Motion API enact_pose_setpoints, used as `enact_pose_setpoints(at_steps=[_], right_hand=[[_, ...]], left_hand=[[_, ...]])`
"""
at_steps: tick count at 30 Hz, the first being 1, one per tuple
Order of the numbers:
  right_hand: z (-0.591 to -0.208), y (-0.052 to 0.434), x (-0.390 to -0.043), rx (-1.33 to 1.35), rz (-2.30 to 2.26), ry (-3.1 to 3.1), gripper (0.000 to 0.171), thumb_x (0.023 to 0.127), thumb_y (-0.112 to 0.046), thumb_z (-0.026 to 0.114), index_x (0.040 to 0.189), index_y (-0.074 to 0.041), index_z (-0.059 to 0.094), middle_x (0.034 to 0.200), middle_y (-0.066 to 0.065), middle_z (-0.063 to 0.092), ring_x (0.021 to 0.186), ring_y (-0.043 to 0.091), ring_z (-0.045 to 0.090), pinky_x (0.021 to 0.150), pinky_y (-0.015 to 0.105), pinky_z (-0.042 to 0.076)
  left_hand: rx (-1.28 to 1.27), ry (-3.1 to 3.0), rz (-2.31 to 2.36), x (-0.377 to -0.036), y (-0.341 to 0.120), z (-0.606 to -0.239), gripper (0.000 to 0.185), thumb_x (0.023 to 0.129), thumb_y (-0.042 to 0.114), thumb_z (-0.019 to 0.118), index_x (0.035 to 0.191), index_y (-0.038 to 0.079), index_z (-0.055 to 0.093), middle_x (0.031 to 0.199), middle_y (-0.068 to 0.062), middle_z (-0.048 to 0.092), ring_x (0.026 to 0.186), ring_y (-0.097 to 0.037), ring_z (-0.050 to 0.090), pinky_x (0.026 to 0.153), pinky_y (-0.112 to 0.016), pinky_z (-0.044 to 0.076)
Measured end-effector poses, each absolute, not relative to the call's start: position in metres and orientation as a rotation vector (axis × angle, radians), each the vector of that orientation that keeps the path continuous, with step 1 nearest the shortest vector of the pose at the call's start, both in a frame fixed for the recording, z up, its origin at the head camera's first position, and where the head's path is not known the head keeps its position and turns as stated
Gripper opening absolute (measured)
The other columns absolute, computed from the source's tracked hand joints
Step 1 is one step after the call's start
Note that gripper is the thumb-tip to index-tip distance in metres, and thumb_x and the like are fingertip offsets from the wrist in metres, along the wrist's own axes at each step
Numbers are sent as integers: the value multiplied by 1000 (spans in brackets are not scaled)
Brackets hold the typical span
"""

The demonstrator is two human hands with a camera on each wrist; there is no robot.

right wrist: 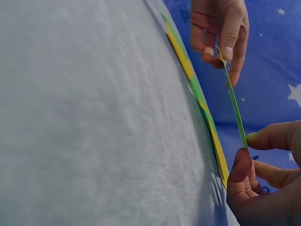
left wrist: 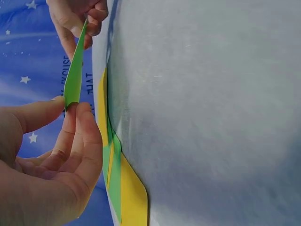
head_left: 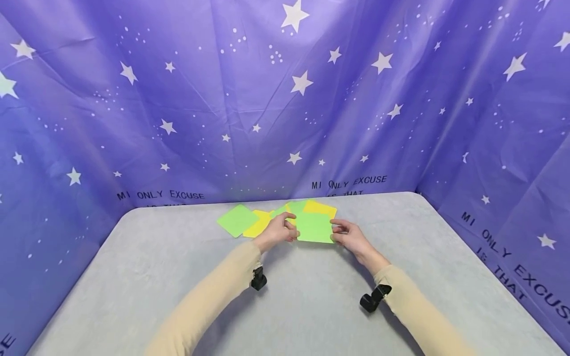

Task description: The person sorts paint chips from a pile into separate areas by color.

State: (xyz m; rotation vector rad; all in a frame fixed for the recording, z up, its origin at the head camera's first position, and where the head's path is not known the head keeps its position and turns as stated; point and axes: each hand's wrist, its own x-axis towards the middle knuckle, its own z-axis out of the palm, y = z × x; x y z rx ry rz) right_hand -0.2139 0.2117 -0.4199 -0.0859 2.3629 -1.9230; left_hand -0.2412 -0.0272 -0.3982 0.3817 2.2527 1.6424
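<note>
Both hands hold one green square sheet (head_left: 314,228) lifted a little above the grey table (head_left: 311,296). My left hand (head_left: 281,229) pinches its left edge between thumb and fingers; in the left wrist view that hand (left wrist: 70,107) grips the green sheet (left wrist: 74,75) edge-on. At the sheet's right edge my right hand (head_left: 345,234) pinches it, and the right wrist view shows this hand (right wrist: 245,145) on the thin green sheet (right wrist: 235,110). Under and behind it lie yellow and green sheets (head_left: 262,220) spread on the table.
A separate green sheet (head_left: 237,220) lies at the left of the spread, a yellow one (head_left: 319,207) at the right. Purple star-printed cloth (head_left: 285,99) walls the table at the back and both sides. Small black cameras sit on both wrists.
</note>
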Motion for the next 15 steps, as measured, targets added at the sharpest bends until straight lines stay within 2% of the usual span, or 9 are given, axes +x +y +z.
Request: enact_pose_setpoints(at_steps=[2, 6, 15], right_hand=[[-420, 210, -210, -109, -1885, 2361, 55, 83, 7, 59, 135, 14, 43, 99, 11, 54, 75, 10, 51, 59, 22, 46], [-420, 208, -202, -132, -1808, 2365, 54, 83, 5, 61, 134, 11, 45, 98, 11, 56, 75, 13, 53, 62, 24, 48], [-421, 197, -189, -195, -1728, 2348, 54, 81, 5, 62, 133, 9, 47, 100, 16, 57, 78, 16, 54, 63, 26, 48]], left_hand=[[388, 2252, 1627, -238, -32, -399, 55, 87, -3, 64, 137, -6, 42, 91, -12, 64, 80, -24, 66, 74, -33, 56], [407, 2265, 1570, -227, -43, -401, 54, 87, -1, 66, 135, -5, 43, 88, -11, 65, 79, -26, 66, 74, -35, 56], [398, 2244, 1534, -203, -63, -412, 55, 85, -5, 68, 133, -10, 42, 86, -9, 67, 78, -22, 67, 75, -34, 56]])
